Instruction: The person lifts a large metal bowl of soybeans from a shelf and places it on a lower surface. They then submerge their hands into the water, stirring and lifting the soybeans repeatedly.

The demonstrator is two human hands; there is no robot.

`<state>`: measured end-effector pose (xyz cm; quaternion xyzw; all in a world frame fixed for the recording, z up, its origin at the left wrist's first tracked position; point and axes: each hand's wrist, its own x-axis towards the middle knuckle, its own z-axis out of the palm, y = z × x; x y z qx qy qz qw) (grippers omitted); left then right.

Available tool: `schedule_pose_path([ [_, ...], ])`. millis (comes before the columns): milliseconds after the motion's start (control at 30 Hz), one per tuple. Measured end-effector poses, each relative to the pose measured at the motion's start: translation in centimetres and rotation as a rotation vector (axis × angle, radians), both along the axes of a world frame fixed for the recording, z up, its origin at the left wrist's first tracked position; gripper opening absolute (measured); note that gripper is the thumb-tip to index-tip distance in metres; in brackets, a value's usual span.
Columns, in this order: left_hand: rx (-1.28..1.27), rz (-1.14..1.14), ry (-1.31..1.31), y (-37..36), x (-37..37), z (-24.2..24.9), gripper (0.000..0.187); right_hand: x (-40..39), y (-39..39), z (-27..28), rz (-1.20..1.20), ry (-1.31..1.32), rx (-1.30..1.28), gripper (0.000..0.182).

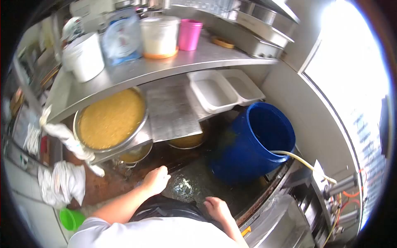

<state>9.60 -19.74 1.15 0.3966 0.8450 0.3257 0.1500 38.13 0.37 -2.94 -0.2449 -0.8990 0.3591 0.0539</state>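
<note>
My left hand [156, 180] hangs in front of my body over the wet floor, fingers curled in and nothing visible in them. My right hand [218, 209] is low by the black apron [173, 206], its fingers loosely bent, slightly apart and holding nothing I can see. Ahead of the left hand, a large metal bowl [145, 120] full of a yellow, grainy mass [111, 120] rests on the lower shelf. A blue barrel [235, 153] stands beyond my right hand, a pale hose [304, 162] running over its rim.
The upper steel shelf [165, 70] bears white buckets [89, 58], a dial scale [122, 39] and a pink cup [190, 35]. White trays [215, 91] sit below it. More bowls [186, 142] are under the lower shelf. Machinery [310, 198] is at right; a green bucket [71, 219] is at left.
</note>
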Motion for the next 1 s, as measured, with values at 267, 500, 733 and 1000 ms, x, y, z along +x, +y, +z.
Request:
schedule_pose_path([
  [267,0.161,0.299,0.052,-10.2,-4.8,-2.3,0.049,-11.5,0.4,3.8,0.137,0.032,0.133,0.029],
  [500,0.271,0.874,-0.155,-24.8,-12.3,-8.1,0.046,-27.9,-9.3,5.1,0.459,0.094,0.009,0.038],
  [733,0.84,1.017,-0.763,-27.6,-19.7,-4.5,0.046,-42.7,-17.8,2.9,-0.25,0.177,-1.095,0.077],
  [1000,1.027,0.913,-0.855,-27.1,-22.1,-4.4,0.033,-46.4,-19.9,1.3,-0.337,0.316,-1.279,0.046],
])
